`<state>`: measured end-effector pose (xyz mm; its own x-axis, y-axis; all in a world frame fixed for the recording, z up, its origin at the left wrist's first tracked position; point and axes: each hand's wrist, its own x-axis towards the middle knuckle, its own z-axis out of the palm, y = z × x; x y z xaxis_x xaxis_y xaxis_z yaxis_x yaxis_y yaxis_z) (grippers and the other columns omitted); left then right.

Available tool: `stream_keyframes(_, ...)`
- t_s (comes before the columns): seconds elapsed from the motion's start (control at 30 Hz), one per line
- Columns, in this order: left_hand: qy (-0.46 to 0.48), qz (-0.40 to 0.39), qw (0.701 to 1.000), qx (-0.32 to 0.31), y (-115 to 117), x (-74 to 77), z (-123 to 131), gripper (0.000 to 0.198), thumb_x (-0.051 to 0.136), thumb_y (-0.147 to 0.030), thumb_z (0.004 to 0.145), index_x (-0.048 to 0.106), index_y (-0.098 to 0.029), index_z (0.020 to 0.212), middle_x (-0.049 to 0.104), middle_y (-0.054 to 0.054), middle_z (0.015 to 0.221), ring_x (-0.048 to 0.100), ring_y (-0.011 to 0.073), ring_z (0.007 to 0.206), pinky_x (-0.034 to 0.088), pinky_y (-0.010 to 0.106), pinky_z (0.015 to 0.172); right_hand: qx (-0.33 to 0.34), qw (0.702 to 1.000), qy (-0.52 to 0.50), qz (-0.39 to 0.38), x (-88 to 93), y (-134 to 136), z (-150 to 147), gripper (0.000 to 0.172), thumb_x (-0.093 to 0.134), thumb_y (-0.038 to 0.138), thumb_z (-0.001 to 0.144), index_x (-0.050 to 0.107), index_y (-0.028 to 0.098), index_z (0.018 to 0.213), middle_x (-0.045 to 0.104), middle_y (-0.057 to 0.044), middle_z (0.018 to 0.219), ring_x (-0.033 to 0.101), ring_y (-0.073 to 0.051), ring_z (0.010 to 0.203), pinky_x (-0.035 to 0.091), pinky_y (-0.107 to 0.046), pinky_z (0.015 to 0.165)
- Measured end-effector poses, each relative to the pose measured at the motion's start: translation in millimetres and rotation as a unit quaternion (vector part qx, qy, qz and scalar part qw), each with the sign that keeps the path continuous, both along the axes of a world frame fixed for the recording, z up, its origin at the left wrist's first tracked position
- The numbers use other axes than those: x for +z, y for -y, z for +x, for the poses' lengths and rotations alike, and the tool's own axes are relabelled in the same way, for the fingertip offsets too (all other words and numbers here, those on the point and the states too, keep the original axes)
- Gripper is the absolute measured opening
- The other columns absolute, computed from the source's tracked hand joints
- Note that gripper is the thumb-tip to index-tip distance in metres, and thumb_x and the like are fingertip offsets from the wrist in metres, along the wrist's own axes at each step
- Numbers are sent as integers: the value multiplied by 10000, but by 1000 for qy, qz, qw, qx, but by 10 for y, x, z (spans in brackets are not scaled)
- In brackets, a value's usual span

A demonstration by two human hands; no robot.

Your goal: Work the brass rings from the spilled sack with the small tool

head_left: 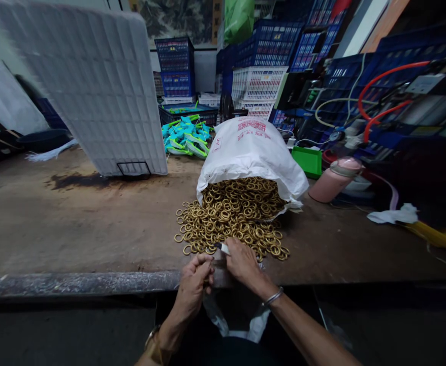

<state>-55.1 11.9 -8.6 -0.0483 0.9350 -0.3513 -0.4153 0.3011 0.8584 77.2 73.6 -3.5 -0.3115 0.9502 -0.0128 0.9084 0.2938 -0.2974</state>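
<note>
A heap of gold-coloured rings (226,223) spills from the mouth of a white woven sack (249,147) lying on its side on the table. At the near edge of the heap is my right hand (244,262), fingers bent inward. A small white piece with a dark tip (223,248) shows at those fingers; whether it is held or wrapped on a finger is unclear. My left hand (194,284) is closed in a pinch just left of it, over the table edge. Whatever it pinches is hidden. Below both hands hangs an open clear plastic bag (242,334).
On the left a tall white ribbed panel (89,91) stands in a black wire holder (133,169). Behind are turquoise-and-green pieces (187,136) and stacked crates (261,81). To the right are a pink bottle (331,182), a green tray (307,161) and red hoses (375,91).
</note>
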Motion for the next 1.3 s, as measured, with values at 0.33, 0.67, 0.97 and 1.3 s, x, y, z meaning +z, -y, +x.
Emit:
stream_keyframes(0.33,-171,62,982,-56,-270,78,123,338,539,-316,714,564,-129,995,485,-57,506,396,61,367,317,150,323,-15,880,-410,-239,-19,-93,115,194,458,330,748,412,183,630,333,83,543,299,-65,495,231,-188,469)
stream_keyframes(0.67,-136,40,989,-37,-324,-65,148,237,565,-394,702,536,-160,719,460,-66,464,383,50,351,307,144,336,-49,826,-475,-299,3,3,30,213,459,384,760,420,193,674,317,103,491,244,-48,405,196,-177,397)
stream_keyframes(0.97,-128,19,992,-1,-351,-30,153,229,573,-383,691,517,-164,731,443,-70,478,385,57,372,303,148,344,-17,879,-434,-196,97,42,4,240,435,399,779,481,175,709,442,52,607,402,-85,567,340,-195,541)
stream_keyframes(1.3,-129,24,991,14,-296,65,160,262,593,-417,682,511,-168,672,459,-70,442,380,58,352,300,157,349,-43,905,-409,-112,63,74,-21,245,420,358,784,463,185,617,445,44,555,411,-91,533,351,-204,520)
